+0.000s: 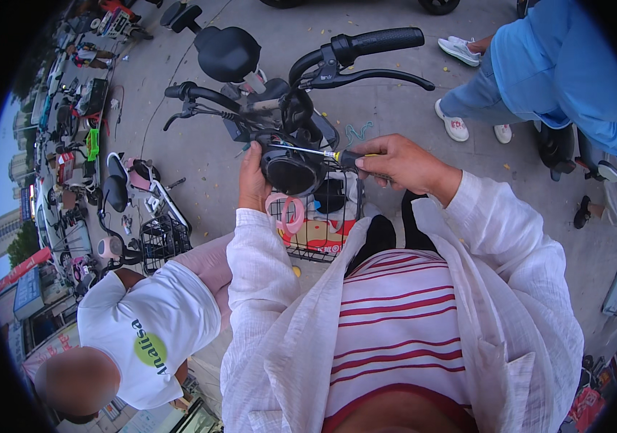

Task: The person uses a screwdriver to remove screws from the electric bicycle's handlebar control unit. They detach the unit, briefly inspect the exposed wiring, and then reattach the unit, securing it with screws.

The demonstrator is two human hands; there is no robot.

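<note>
The front of an electric bike faces me, with a round black headlight (292, 172) below its handlebar (307, 66). My left hand (253, 182) grips the left side of the headlight housing, its fingers partly hidden behind it. My right hand (403, 164) is closed around the dark handle of a screwdriver (307, 150). Its metal shaft points left across the top of the headlight, and a yellow collar shows near the handle. Whether the tip sits in a screw is too small to tell. Thin cables hang around the housing.
Beneath the headlight is a black wire basket (315, 254) with a pink ring (292, 216) and a red package. A person in a white shirt (157, 328) is close on the left, beside another bike (160, 187). Someone in blue (550, 65) stands at the right.
</note>
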